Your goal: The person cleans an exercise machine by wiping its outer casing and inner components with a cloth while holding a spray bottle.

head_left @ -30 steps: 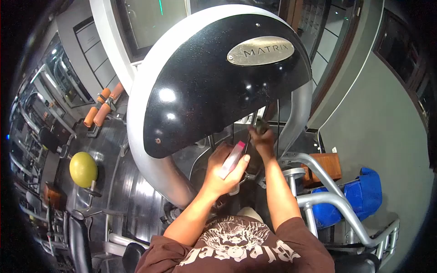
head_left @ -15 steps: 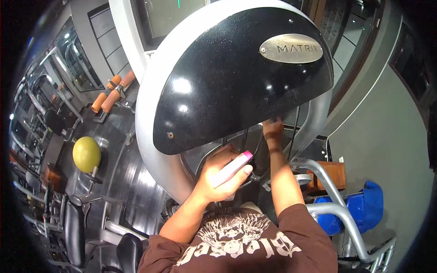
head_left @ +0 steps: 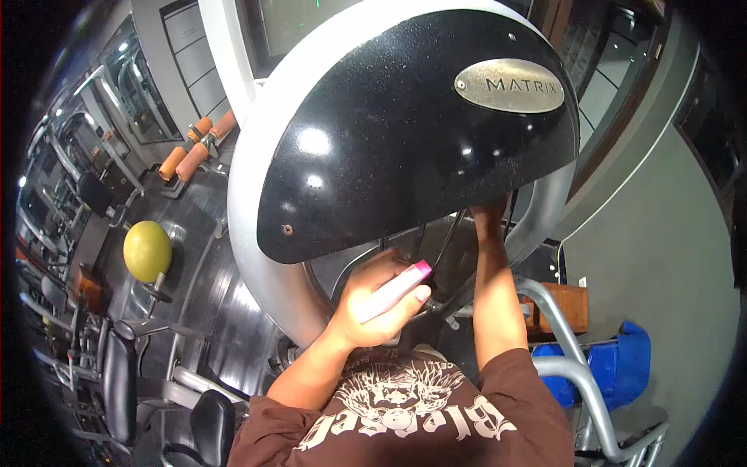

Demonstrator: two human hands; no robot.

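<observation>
My left hand [head_left: 373, 300] is closed around a whitish bottle with a pink cap [head_left: 393, 292], which tilts up to the right below the black machine cover [head_left: 389, 140]. My right hand [head_left: 490, 208] reaches up beneath the lower edge of that cover, beside the dark cables and rods [head_left: 450, 241]. Its fingers are hidden behind the cover, so what they touch does not show. An oval MATRIX plate [head_left: 510, 86] is fixed on the cover.
Silver frame tubes [head_left: 572, 335], a wooden box [head_left: 566, 307] and a blue padded item [head_left: 622, 366] stand at the right. At the left are a yellow ball [head_left: 148, 251], orange rollers [head_left: 192, 161] and black seat pads [head_left: 119, 389]. A grey wall [head_left: 654, 233] bounds the right side.
My right hand has moved up and behind the cover; earlier it showed below it, on something dark. My left hand still holds the bottle. The view has shifted, placing the machine further right.
</observation>
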